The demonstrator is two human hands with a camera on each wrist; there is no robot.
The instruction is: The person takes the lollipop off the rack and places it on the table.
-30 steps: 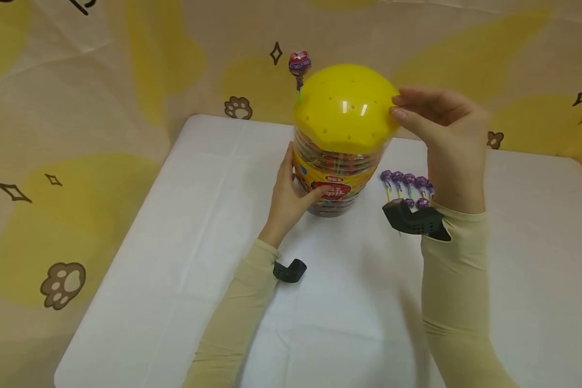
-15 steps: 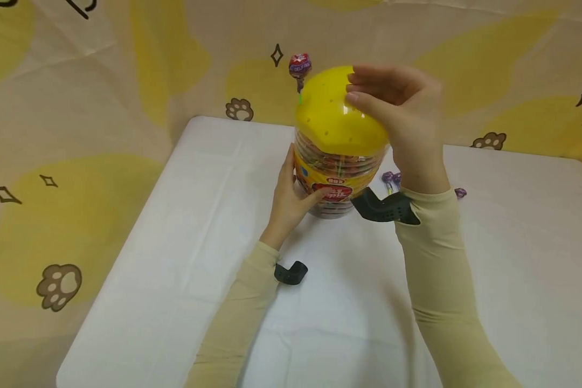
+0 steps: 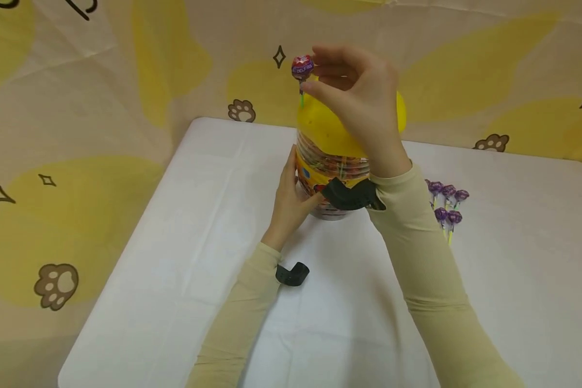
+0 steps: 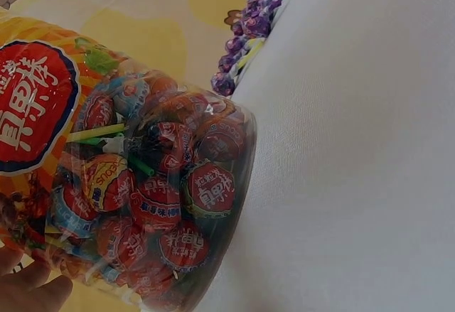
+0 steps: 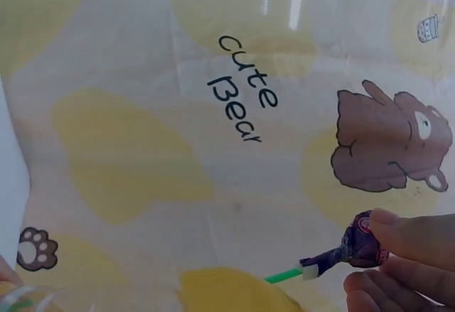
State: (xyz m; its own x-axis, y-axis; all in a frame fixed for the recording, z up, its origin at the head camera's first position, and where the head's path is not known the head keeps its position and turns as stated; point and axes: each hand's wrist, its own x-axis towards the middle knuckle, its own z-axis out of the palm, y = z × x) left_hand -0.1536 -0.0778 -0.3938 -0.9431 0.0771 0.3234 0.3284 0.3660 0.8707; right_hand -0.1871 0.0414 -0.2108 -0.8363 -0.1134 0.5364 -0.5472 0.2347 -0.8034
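A clear ribbed jar (image 3: 332, 161) full of wrapped lollipops stands on the white table under a domed yellow lid (image 3: 320, 121) with small holes. My left hand (image 3: 291, 202) grips the jar's left side, thumb across the front label; in the left wrist view, fingertips (image 4: 32, 291) show beside the jar (image 4: 142, 191). One purple-and-red lollipop (image 3: 302, 67) stands upright at the lid's left edge on a green stick. My right hand (image 3: 364, 97) reaches across the lid, its fingertips pinching that lollipop's wrapped head. In the right wrist view, fingers (image 5: 412, 237) lie against the lollipop (image 5: 362, 244).
Several purple lollipops (image 3: 448, 202) lie in rows on the white tabletop (image 3: 174, 269), right of the jar and partly behind the right sleeve. A patterned yellow-and-cream cloth (image 3: 102, 81) hangs behind the table. A black wrist camera (image 3: 351, 195) hides part of the jar.
My right hand has moved left from the lid's right edge, across the lid, to the lollipop. The left hand keeps its hold on the jar.
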